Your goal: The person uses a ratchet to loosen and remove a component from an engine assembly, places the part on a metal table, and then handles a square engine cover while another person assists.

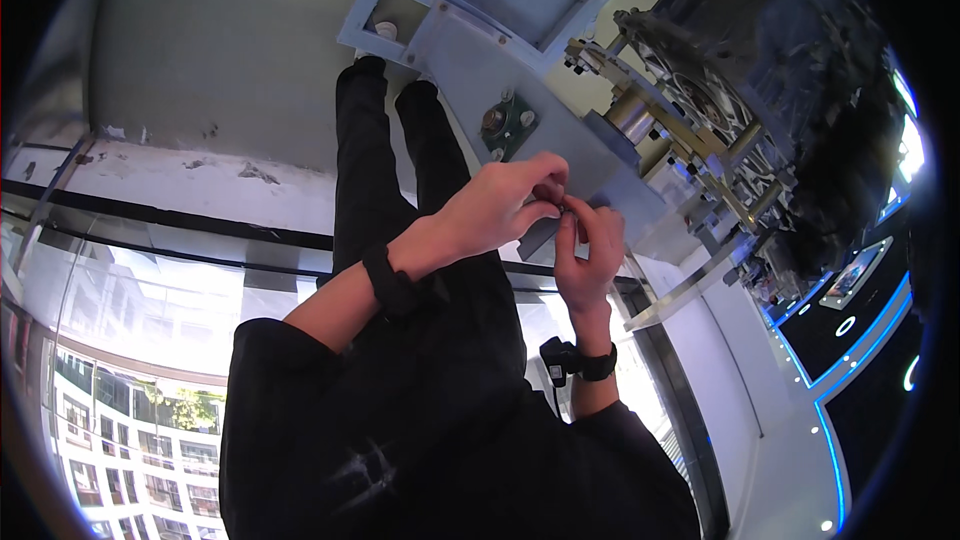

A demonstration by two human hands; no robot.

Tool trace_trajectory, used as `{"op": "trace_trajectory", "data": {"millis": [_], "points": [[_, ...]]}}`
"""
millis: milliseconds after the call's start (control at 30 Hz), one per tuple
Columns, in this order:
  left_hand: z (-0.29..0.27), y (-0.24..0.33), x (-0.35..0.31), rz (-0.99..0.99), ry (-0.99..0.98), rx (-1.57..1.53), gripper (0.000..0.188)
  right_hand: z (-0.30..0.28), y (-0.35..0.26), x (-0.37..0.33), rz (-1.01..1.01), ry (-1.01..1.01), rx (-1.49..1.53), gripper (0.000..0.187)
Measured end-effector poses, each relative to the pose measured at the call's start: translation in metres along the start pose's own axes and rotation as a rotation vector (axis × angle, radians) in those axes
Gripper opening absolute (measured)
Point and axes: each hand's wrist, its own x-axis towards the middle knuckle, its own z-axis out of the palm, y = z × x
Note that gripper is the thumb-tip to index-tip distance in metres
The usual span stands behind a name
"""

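My left hand (490, 208) and my right hand (592, 252) meet in front of my body, fingertips almost touching. Thumb and forefinger of each are pinched together. Something small and dark seems to sit between the fingertips, too tiny to name. Beyond my hands, a green square bearing mount (508, 126) with bolts at its corners is fixed to a grey-blue metal frame (470, 55). Black straps circle both wrists; the right one carries a small black box (558, 360).
A large engine-like machine (700, 100) with brass-coloured plates and exposed gears rises at the right. Near it runs a clear panel edge (690, 290). Black display panels (840, 340) with blue light strips stand farther right. Windows (130, 420) show buildings at the lower left.
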Motion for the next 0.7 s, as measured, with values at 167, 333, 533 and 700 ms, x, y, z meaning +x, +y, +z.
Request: {"op": "trace_trajectory", "data": {"millis": [167, 333, 533, 700], "points": [[-0.003, 0.001, 0.001, -0.042, -0.027, 0.04, 0.034, -0.007, -0.007, 0.007, -0.032, -0.016, 0.028, 0.018], [-0.003, 0.003, -0.002, -0.004, -0.041, 0.224, 0.033, -0.001, -0.017, 0.011, 0.07, -0.01, -0.002, 0.008], [0.009, -0.001, -0.006, 0.059, -0.013, 0.182, 0.031, -0.001, -0.011, 0.005, 0.045, 0.051, 0.042, 0.012], [0.009, 0.001, -0.012, 0.135, -0.084, 0.377, 0.03, 0.006, 0.006, 0.0, -0.111, 0.118, 0.01, 0.012]]}}
